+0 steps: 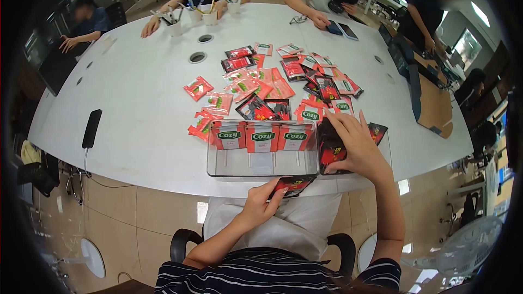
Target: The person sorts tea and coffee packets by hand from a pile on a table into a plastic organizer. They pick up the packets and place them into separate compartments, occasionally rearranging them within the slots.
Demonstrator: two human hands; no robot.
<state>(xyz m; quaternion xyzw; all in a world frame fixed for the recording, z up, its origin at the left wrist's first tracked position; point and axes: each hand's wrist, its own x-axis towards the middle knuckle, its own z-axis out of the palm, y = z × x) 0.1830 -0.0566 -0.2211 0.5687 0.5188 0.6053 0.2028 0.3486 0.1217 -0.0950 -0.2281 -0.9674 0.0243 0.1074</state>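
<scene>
Bench [147,136]: one, white.
Left tray [229,166]: three Cozy sachets [262,139] showing.
Left hand [258,205]: fingers gripping one black-red packet [297,186].
Right hand [357,144]: fingers spanning dark packets [329,144]; grip unclear.

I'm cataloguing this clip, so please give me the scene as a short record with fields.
left hand: left hand holds a dark packet near the table's near edge
right hand: right hand at the black-and-red packets in the right bin; firmness of grip unclear
left bin: clear bin, three upright Cozy packets along its back
beyond bins: loose packets, spread on the white table
</scene>
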